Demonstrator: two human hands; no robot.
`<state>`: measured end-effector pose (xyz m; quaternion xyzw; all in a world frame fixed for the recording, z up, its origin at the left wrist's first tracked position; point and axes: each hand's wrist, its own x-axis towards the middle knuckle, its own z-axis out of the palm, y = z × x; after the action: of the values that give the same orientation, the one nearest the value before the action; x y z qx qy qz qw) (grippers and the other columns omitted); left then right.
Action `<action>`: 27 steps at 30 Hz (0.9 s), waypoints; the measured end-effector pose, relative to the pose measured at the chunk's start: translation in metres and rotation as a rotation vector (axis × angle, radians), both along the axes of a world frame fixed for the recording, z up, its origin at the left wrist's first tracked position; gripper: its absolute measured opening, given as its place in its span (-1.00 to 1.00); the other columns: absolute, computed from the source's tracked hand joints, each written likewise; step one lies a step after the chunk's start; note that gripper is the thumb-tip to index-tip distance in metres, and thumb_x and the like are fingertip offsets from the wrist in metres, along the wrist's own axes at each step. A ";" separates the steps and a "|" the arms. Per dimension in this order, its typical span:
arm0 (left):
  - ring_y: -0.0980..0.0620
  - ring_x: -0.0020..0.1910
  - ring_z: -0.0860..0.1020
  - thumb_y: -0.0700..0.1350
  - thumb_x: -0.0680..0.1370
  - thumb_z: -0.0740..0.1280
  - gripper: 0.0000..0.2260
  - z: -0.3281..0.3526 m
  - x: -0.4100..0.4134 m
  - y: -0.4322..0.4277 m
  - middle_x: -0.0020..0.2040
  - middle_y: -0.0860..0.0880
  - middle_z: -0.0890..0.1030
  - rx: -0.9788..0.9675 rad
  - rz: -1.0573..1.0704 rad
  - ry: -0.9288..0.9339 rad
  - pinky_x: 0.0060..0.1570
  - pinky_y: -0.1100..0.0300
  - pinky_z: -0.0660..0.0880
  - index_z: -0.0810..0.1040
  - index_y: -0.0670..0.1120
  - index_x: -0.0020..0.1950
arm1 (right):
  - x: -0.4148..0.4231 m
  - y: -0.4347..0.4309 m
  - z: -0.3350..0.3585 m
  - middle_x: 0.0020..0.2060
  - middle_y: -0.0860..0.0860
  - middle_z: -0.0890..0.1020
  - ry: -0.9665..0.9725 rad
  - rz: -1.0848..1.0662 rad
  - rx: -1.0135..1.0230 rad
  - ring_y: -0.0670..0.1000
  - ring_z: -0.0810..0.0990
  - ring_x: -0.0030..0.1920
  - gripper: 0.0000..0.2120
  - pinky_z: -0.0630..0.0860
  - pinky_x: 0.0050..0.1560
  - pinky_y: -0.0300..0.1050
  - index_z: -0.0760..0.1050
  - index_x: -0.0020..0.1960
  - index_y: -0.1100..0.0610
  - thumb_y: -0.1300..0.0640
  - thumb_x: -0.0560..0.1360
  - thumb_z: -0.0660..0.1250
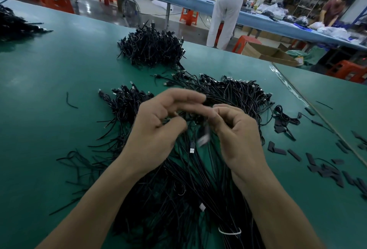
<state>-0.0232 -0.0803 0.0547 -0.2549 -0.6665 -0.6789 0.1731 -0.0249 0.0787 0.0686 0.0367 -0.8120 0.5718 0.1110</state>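
A large bundle of black cables lies on the green table right below me, bound near its end by a white tie. Both hands hover over it. My right hand pinches a black cable whose plug hangs blurred beneath the fingertips. My left hand is beside it with curled fingers, its fingertips close to the same cable; motion blur hides whether it holds the cable. Another plug hangs between the two hands.
A tangled heap of coiled cables sits farther back, with more plug ends fanned out behind my hands. Several short black sleeves are scattered at the right. A person in white trousers stands beyond the table.
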 end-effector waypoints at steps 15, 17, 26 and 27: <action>-0.18 -0.24 0.50 0.00 0.57 0.13 -0.68 -0.003 0.002 0.009 -0.26 -0.13 0.60 -0.163 -0.007 -0.269 -0.22 -0.01 0.43 0.70 0.09 0.00 | 0.008 -0.008 0.011 -0.05 0.03 0.59 0.122 0.072 -0.030 -0.17 0.58 -0.06 -0.73 0.51 -0.09 -0.37 0.64 -0.10 0.10 -0.09 0.39 0.36; 0.06 -0.18 0.55 0.03 0.54 0.10 -0.65 -0.005 0.002 0.007 -0.19 0.06 0.66 -0.125 0.021 -0.353 -0.10 0.16 0.43 0.70 0.22 -0.08 | 0.007 -0.008 0.012 -0.04 0.03 0.59 0.095 0.078 -0.016 -0.13 0.59 -0.06 -0.69 0.54 -0.07 -0.30 0.65 -0.08 0.14 -0.09 0.38 0.36; -0.12 -0.13 0.58 0.43 0.48 0.19 -0.37 -0.007 -0.004 0.007 -0.09 -0.24 0.64 -0.027 -0.039 -0.512 0.07 -0.06 0.53 0.69 -0.12 -0.10 | 0.004 -0.006 0.005 -0.10 -0.15 0.57 0.084 0.084 0.177 -0.24 0.55 -0.05 -0.85 0.43 -0.03 -0.45 0.60 -0.19 -0.09 0.13 0.48 0.47; -0.09 -0.15 0.59 0.38 0.48 0.28 -0.40 -0.007 -0.004 0.006 -0.11 -0.26 0.64 -0.008 -0.065 -0.492 0.03 0.06 0.54 0.68 -0.17 -0.08 | 0.005 -0.005 0.005 -0.10 -0.15 0.56 0.080 0.092 0.188 -0.24 0.55 -0.05 -0.85 0.44 -0.04 -0.46 0.60 -0.18 -0.08 0.15 0.49 0.46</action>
<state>-0.0272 -0.0743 0.0474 -0.1037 -0.6827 -0.7231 -0.0174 -0.0203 0.0736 0.0734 0.1069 -0.8546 0.4955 0.1131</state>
